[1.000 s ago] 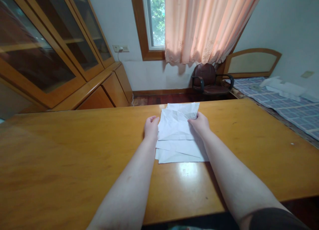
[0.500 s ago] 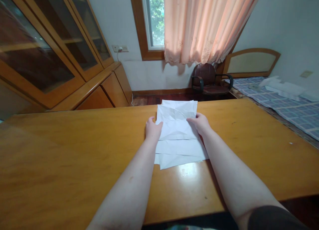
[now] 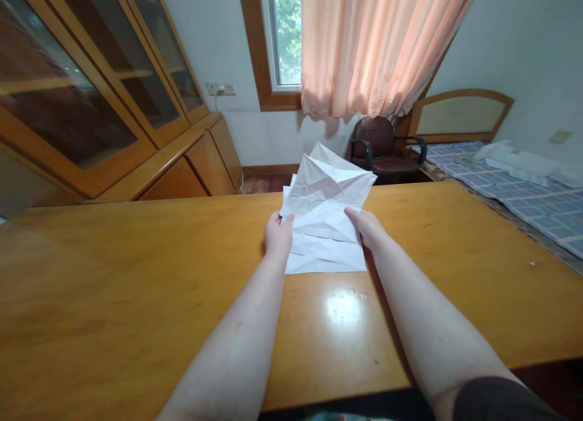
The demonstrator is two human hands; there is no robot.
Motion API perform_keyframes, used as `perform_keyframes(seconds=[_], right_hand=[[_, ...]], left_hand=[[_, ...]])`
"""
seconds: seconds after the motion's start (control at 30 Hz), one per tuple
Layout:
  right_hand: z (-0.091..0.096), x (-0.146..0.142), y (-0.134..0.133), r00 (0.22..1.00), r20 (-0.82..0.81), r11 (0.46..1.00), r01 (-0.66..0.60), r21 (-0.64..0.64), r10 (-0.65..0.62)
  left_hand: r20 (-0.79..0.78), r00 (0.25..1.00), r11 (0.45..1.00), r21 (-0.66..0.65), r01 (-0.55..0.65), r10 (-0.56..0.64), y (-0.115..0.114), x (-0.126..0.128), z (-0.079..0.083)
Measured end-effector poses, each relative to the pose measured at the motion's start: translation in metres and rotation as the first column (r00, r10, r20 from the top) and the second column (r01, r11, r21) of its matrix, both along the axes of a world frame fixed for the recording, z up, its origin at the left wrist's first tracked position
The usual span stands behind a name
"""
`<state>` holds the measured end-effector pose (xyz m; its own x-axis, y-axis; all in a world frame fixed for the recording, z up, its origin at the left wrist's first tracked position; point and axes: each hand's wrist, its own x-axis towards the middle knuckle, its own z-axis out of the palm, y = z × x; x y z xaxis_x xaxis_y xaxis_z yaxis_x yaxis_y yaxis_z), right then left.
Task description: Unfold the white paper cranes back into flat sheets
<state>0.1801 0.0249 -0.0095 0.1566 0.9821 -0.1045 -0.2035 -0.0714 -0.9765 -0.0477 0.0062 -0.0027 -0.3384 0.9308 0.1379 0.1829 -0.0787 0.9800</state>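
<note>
A small stack of creased white paper sheets [image 3: 324, 217] stands tilted up off the wooden table [image 3: 136, 269], its lower edge near the tabletop. My left hand [image 3: 277, 234] pinches the stack's left edge. My right hand [image 3: 367, 228] grips the right edge. The top corner of the sheets points up toward the window.
A glass-fronted wooden cabinet [image 3: 91, 105] runs along the left wall. Beyond the table stand a dark armchair [image 3: 381, 147] and a bed with a blue checked cover [image 3: 523, 196]. A peach curtain [image 3: 378, 44] hangs over the window.
The paper stack was lying flat on the table; both hands have now lifted its far end upright and drawn the lower edge away from me.
</note>
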Motion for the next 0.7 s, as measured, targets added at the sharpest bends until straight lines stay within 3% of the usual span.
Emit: perform_keyframes(seconds=[0.13,0.23,0.3,0.4,0.5,0.63,0.7], right_hand=[[-0.002,0.004,-0.002,0.969,0.237,0.996,0.051,0.066,-0.066],[0.006,0.008,-0.005,0.938,0.302,0.977,0.119,0.176,-0.168],[0.012,0.008,-0.006,0.911,0.295,0.942,0.212,0.258,-0.286],[0.015,0.005,-0.006,0.888,0.206,0.871,0.317,0.374,-0.412],[0.016,0.001,-0.007,0.893,0.172,0.843,0.308,0.441,-0.415],[0.022,-0.007,-0.017,0.847,0.166,0.787,0.373,0.491,-0.505],[0.025,-0.012,-0.023,0.813,0.153,0.748,0.42,0.514,-0.562]], left_hand=[[0.227,0.973,0.999,0.029,0.035,-0.041,0.004,0.001,-0.001],[0.357,0.933,0.999,-0.008,0.053,-0.046,0.005,0.0,0.001],[0.357,0.933,0.999,0.027,0.045,-0.051,0.004,0.001,0.003],[0.169,0.984,0.978,0.206,0.021,-0.057,-0.001,0.004,0.005],[-0.096,0.995,0.934,0.356,-0.001,0.038,-0.008,0.006,0.007],[-0.287,0.908,0.838,0.534,-0.112,0.304,-0.018,0.005,0.007],[-0.349,0.856,0.772,0.629,-0.088,0.381,-0.02,0.004,0.006]])
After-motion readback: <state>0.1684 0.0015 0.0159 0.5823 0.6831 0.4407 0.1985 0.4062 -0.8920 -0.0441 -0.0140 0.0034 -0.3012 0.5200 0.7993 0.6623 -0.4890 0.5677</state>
